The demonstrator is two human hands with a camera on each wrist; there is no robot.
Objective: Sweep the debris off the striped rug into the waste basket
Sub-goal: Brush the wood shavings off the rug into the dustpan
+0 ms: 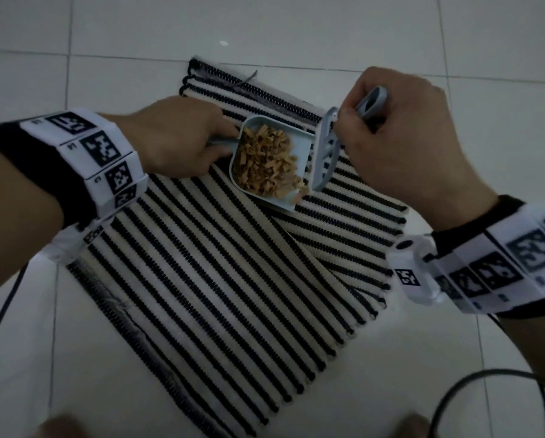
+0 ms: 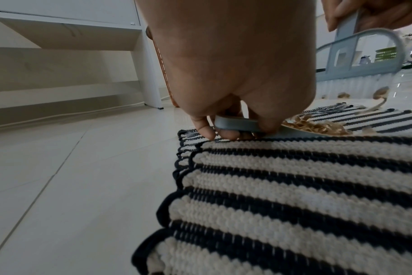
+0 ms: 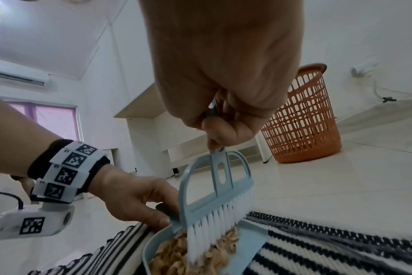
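My striped rug [image 1: 220, 279] lies on the floor. On it my left hand [image 1: 176, 137] grips the dustpan [image 1: 266, 159] handle; the debris [image 1: 264, 161] fills the pan. My right hand [image 1: 400, 137] clamps the brush [image 1: 326, 150] at the pan's mouth. Only the right wrist view shows the orange waste basket [image 3: 301, 119], standing well beyond the rug.

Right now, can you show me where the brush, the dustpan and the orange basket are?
brush [image 3: 220, 193]: right wrist view, on its blue plastic back above the white bristles.
dustpan [image 1: 299, 143]: head view, on its bare pale-blue floor.
orange basket [image 3: 301, 119]: right wrist view, on its lattice wall.
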